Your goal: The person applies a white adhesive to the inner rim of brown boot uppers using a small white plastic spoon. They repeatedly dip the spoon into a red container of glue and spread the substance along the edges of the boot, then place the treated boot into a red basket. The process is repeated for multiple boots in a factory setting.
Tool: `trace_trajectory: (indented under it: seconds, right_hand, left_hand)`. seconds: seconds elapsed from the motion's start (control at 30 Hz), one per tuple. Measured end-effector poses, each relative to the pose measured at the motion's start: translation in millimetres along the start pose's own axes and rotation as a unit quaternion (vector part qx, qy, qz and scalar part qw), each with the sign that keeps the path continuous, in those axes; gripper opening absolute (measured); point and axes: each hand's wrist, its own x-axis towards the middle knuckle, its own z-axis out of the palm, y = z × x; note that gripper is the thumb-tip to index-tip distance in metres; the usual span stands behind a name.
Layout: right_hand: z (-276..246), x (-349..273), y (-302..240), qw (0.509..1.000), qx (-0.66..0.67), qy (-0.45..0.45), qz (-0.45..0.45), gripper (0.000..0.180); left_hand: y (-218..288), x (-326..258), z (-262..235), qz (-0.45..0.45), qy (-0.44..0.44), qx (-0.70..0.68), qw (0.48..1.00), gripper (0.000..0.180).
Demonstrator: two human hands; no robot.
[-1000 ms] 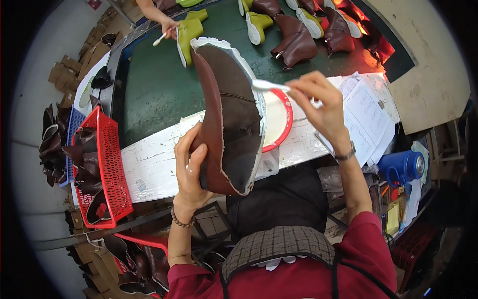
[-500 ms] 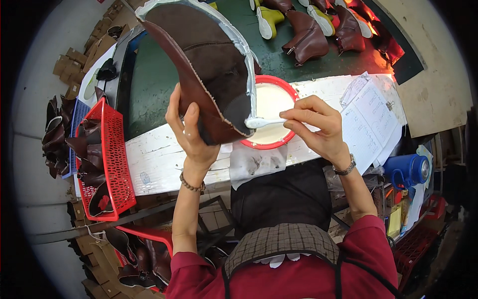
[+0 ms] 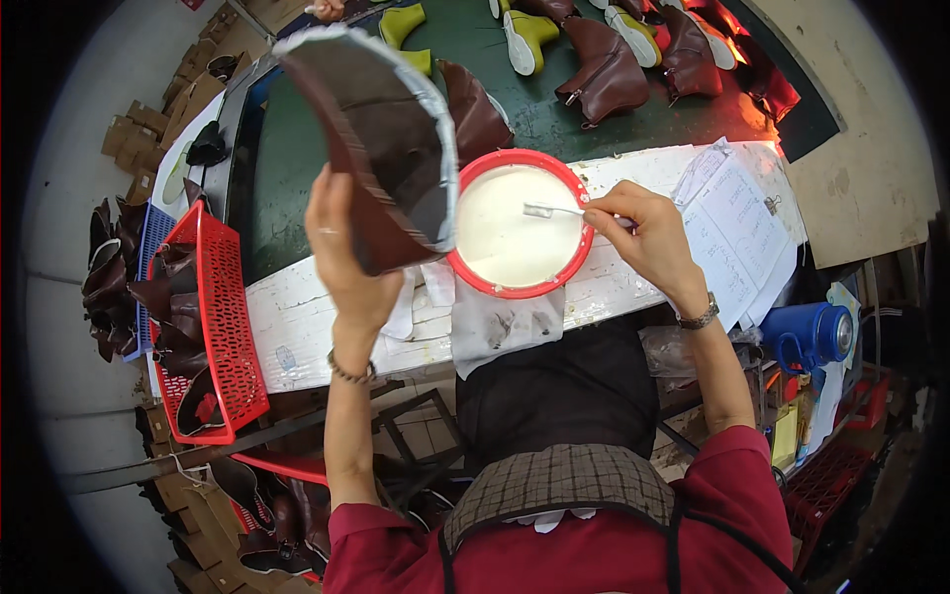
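My left hand (image 3: pixel 348 262) grips a brown leather boot upper (image 3: pixel 381 139), held up with its dark lining turned toward me. White paste coats the upper's curved right edge. In my right hand (image 3: pixel 648 233) is a white toothbrush (image 3: pixel 557 209), pinched between thumb and fingers. Its bristle end is over the white paste (image 3: pixel 500 233) in a round tub with a red rim (image 3: pixel 517 292); whether the bristles touch the paste I cannot tell. Slightly blurred, the upper hangs just left of the tub.
The tub stands on a white board (image 3: pixel 307 337) before a green conveyor belt (image 3: pixel 297 148). Brown boots (image 3: pixel 604 74) and yellow-green shoe forms (image 3: pixel 529 42) lie on the belt. A red basket (image 3: pixel 226 327) of uppers is at left; papers (image 3: pixel 737 228) and a blue flask (image 3: pixel 807 337) at right.
The boot upper and my left hand have moved left, away from the tub. My right hand took the toothbrush off the upper's edge to over the paste. A person's hand appears at the far edge.
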Motion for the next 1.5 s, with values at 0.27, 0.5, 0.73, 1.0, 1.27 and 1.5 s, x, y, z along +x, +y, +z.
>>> trace_trajectory:
  seconds: [0.27,0.5,0.73,1.0,1.27,1.5]
  right_hand:
    - [-2.3,-7.5,13.0,0.983,-0.180,-0.004,-0.041,0.009]
    - [-9.9,27.7,-23.6,0.972,0.169,0.067,-0.148,0.016]
    - [-9.6,16.1,-23.3,0.984,0.149,0.043,-0.090,0.014]
    - [-10.7,34.5,-37.5,0.978,0.105,0.029,-0.180,0.013]
    - [-14.5,79.9,-73.0,0.941,0.062,-0.052,-0.328,0.018]
    - [0.0,82.8,-76.3,0.926,0.127,-0.030,-0.353,0.022]
  left_hand:
    - [-50.1,-50.5,-102.6,-0.284,-0.168,-0.409,0.851,0.089]
    - [-56.7,-97.7,-92.3,-0.363,-0.105,-0.608,0.698,0.089]
    - [-53.5,-104.3,-93.0,-0.359,-0.006,-0.670,0.650,0.089]
    - [-21.1,-81.5,-64.8,-0.366,-0.141,-0.718,0.575,0.088]
    - [5.5,-67.6,-29.0,-0.350,-0.371,-0.729,0.458,0.088]
    - [4.3,-73.1,-40.1,-0.358,-0.400,-0.710,0.455,0.087]
